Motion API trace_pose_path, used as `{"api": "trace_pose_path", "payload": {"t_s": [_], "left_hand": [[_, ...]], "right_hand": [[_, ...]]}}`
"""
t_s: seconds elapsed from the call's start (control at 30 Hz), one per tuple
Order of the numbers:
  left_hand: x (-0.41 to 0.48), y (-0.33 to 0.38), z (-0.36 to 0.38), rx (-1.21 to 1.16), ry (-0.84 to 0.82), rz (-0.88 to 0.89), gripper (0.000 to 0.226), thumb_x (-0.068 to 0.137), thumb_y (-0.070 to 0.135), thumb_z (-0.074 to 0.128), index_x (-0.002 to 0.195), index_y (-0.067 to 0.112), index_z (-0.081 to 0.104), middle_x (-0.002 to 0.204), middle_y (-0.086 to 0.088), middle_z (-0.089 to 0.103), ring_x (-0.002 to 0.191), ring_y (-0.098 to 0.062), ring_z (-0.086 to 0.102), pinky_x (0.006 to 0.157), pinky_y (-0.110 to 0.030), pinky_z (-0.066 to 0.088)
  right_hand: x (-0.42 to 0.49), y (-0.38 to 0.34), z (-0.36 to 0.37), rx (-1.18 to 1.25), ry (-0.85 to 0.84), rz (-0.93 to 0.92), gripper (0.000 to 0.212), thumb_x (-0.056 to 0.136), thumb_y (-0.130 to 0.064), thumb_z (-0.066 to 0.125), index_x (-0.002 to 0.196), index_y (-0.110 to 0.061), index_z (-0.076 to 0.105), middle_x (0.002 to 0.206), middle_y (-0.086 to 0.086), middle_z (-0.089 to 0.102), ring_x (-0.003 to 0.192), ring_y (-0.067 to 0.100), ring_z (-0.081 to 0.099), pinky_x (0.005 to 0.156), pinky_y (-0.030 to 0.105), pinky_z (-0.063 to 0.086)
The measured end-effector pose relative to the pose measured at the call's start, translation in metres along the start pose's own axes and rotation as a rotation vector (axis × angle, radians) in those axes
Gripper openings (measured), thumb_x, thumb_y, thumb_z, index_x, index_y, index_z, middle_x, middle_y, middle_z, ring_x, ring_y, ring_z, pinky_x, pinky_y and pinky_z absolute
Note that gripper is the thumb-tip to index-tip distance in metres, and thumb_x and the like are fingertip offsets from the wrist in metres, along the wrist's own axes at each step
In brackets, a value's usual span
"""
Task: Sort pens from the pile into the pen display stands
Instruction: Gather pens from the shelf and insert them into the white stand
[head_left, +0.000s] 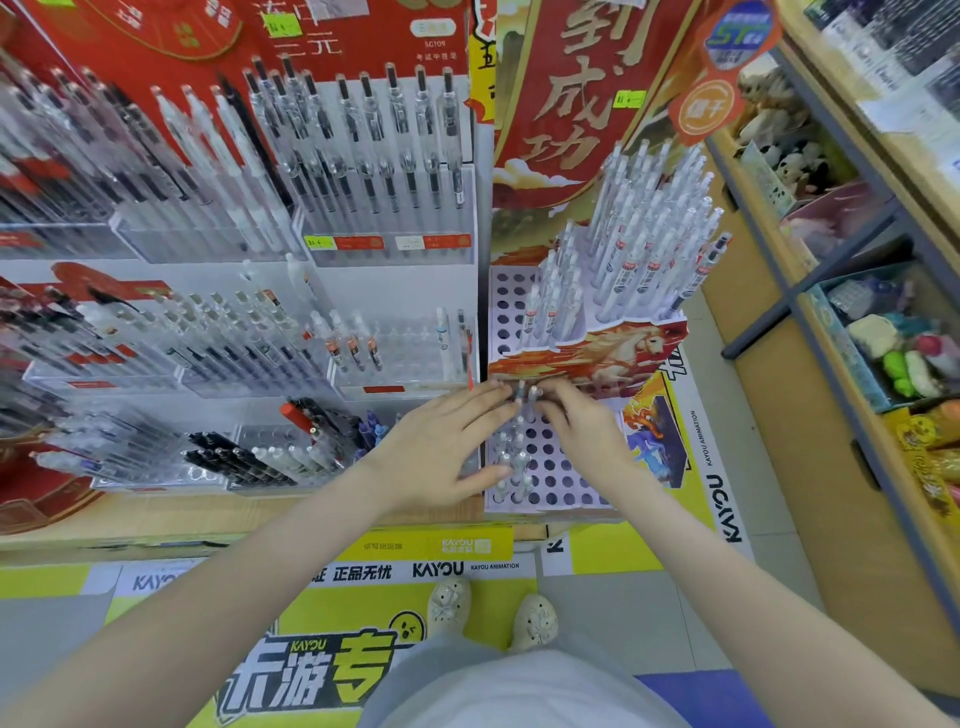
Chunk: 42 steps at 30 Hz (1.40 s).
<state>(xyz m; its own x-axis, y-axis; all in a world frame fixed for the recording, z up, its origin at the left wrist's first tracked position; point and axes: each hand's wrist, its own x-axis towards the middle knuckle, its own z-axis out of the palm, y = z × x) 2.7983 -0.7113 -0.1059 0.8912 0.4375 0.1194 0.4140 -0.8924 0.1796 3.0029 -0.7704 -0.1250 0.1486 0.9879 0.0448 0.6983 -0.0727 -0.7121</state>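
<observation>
Pens (525, 396): two dark-tipped clear barrels, possibly more, are held where both hands meet, just above the far edge of the lower purple perforated tray (558, 483). Handling judgement: light, stiff plastic sticks, smooth and apt to slip or roll if gripped loosely. They are not fragile, though clips and tips could snag on a hole rim. Best hold is a fingertip pinch on the upper barrel near the clip, leaving the lower end free to find a hole. Pose: both bare forearms reach forward from the bottom of the view and converge over the tray. The left hand (447, 452) lies palm-down with fingers straight and together, their tips against the pens and the thumb spread toward the viewer. It reads as steadying, not gripping. The right hand (579, 428) has its fingers curled in, pinching the pens at the top end. Between the hands, a small cluster of seated pens (511, 465) stands in the tray's left columns, and most holes to the right show open. Behind the fingertips is a horse-printed card front (602, 353). Above it, an upper tier of white pens (641, 249) stands densely packed and upright. To the left are clear acrylic racks (395, 358), partly filled. I cannot identify the loose pile in this view.
</observation>
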Motion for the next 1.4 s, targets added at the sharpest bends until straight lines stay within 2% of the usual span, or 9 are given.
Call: {"api": "trace_pose_path", "payload": {"t_s": [0.17,0.4,0.53,0.63,0.77,0.9,1.03,1.2,1.4], "left_hand": [[-0.003,-0.007,0.0,0.044,0.007,0.059,0.071,0.093,0.06,0.035,0.145,0.011,0.041,0.149,-0.012,0.042,0.139,-0.024,0.038,0.116,-0.034,0.022],[0.0,-0.013,0.002,0.022,-0.017,0.107,0.076,0.092,0.064,0.03,0.146,0.01,0.04,0.15,-0.014,0.04,0.139,-0.026,0.038,0.114,-0.04,0.021],[0.0,-0.013,0.002,0.033,-0.019,0.128,0.072,0.095,0.06,0.024,0.143,0.009,0.043,0.147,-0.016,0.044,0.134,-0.027,0.045,0.111,-0.041,0.025],[-0.001,-0.012,0.002,-0.024,-0.027,0.099,0.069,0.097,0.057,0.024,0.145,0.01,0.04,0.15,-0.015,0.04,0.135,-0.029,0.043,0.112,-0.042,0.029],[-0.007,-0.007,-0.008,-0.05,0.053,0.087,0.056,0.097,0.043,0.037,0.135,0.005,0.051,0.141,-0.015,0.051,0.126,-0.03,0.052,0.107,-0.039,0.04],[-0.029,0.001,-0.022,-0.083,0.187,0.037,0.045,0.092,0.029,0.044,0.123,-0.001,0.059,0.125,-0.016,0.062,0.111,-0.029,0.06,0.097,-0.034,0.043],[-0.078,0.008,-0.026,-0.087,0.209,-0.099,0.044,0.09,0.026,0.045,0.119,-0.003,0.059,0.118,-0.017,0.064,0.106,-0.031,0.061,0.097,-0.032,0.04],[-0.166,-0.005,-0.024,-0.094,0.224,-0.309,0.04,0.092,0.026,0.045,0.119,-0.001,0.057,0.118,-0.017,0.063,0.103,-0.034,0.061,0.085,-0.042,0.052],[-0.272,-0.043,-0.026,-0.014,0.253,-0.497,0.043,0.092,0.03,0.045,0.119,0.0,0.06,0.113,-0.015,0.065,0.096,-0.031,0.065,0.07,-0.031,0.051]], "right_hand": [[0.001,0.0,0.005,-0.015,0.057,0.088,0.019,0.093,-0.004,0.053,0.109,0.003,0.061,0.096,0.016,0.07,0.086,0.033,0.064,0.071,0.031,0.043],[-0.001,-0.004,0.011,-0.009,0.083,0.214,0.02,0.095,-0.008,0.052,0.111,-0.001,0.061,0.099,0.014,0.069,0.089,0.029,0.063,0.067,0.021,0.036],[-0.014,-0.013,0.008,0.001,0.146,0.212,0.019,0.096,-0.014,0.053,0.114,-0.01,0.057,0.099,-0.005,0.065,0.093,0.015,0.062,0.075,0.024,0.045],[-0.027,-0.026,0.0,-0.015,0.233,0.145,0.021,0.097,-0.016,0.051,0.117,-0.014,0.055,0.103,-0.011,0.062,0.091,0.002,0.057,0.077,0.015,0.043],[-0.037,-0.051,-0.004,-0.056,0.325,0.0,0.023,0.098,-0.016,0.048,0.119,-0.009,0.056,0.108,0.001,0.062,0.097,0.008,0.053,0.083,0.002,0.034],[-0.048,-0.088,0.005,-0.125,0.41,-0.23,0.026,0.096,-0.015,0.047,0.115,-0.001,0.057,0.103,0.012,0.062,0.098,0.015,0.051,0.088,0.005,0.03],[-0.066,-0.125,0.037,-0.122,0.348,-0.395,0.023,0.093,-0.011,0.051,0.115,-0.005,0.056,0.103,0.013,0.063,0.1,0.019,0.051,0.091,0.019,0.038],[-0.088,-0.164,0.096,-0.106,0.155,-0.467,0.027,0.094,-0.014,0.051,0.115,0.0,0.059,0.106,0.012,0.062,0.104,0.02,0.051,0.093,0.029,0.041],[-0.092,-0.223,0.177,-0.204,-0.073,-0.505,0.039,0.095,-0.026,0.042,0.12,0.001,0.056,0.112,0.015,0.063,0.108,0.024,0.05,0.095,0.031,0.038]]}}
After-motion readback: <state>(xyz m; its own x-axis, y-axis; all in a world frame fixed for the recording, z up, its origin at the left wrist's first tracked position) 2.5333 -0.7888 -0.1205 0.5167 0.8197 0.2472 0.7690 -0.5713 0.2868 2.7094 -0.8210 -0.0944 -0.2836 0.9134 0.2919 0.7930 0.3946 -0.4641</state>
